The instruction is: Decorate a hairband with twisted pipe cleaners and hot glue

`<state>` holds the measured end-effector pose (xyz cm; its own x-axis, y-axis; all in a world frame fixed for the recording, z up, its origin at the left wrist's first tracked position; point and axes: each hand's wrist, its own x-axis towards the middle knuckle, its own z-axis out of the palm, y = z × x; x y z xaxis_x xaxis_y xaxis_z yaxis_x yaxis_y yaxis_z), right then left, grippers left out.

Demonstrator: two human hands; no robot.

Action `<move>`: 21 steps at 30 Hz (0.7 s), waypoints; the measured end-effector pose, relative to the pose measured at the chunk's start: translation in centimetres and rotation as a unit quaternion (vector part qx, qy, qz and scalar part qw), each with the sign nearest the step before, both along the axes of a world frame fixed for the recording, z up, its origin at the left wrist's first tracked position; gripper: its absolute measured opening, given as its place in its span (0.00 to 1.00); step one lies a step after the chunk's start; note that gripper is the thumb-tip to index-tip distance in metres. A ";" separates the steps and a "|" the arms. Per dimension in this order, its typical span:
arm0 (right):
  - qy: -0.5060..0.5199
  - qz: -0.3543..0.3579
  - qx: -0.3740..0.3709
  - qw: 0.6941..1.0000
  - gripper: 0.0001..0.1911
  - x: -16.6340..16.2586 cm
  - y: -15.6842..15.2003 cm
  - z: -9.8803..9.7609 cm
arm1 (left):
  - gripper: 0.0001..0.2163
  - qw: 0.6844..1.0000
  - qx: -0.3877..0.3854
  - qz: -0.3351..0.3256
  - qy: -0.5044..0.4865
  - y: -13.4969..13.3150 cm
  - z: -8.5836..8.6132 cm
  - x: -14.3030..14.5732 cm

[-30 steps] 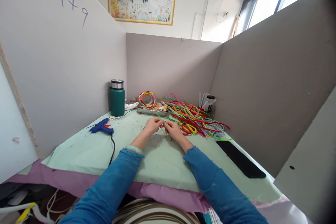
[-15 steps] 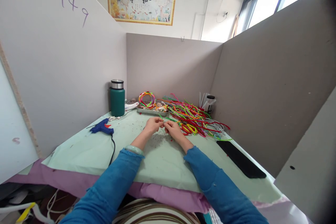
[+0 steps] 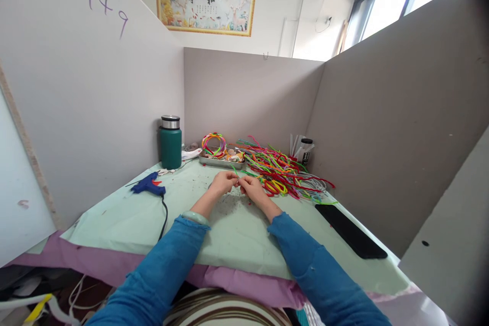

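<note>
My left hand [image 3: 223, 182] is closed in a pinch, and the tip of a green pipe cleaner [image 3: 234, 168] sticks up from its fingers. Against it, fingertip to fingertip, is my right hand [image 3: 252, 187], pinched on the same piece. Most of that piece is hidden behind the fingers. Just beyond the right hand lies a tangled pile of coloured pipe cleaners [image 3: 273, 163]. Behind the left hand is a metal tray [image 3: 221, 163] of small scraps, with a ring of coloured pipe cleaners [image 3: 214, 145] on it.
At the left lie a blue glue gun [image 3: 148, 184] with a black cord and a green bottle [image 3: 170, 147]. A black flat slab [image 3: 351, 232] rests at the right edge. A clear jar with a black lid [image 3: 305, 151] stands at the back right. Partitions [image 3: 252, 91] enclose the table.
Both hands stay in nearly the same place, still pinched together. Only slight finger movement shows around the green pipe cleaner.
</note>
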<state>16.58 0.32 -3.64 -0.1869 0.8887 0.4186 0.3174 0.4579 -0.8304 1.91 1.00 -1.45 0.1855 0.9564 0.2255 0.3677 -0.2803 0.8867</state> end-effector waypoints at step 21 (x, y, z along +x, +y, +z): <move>-0.019 0.001 -0.001 1.000 0.16 -0.1 -0.4 0.3 | 0.08 0.996 -0.035 -0.005 -0.077 -1.2 0.7 0.1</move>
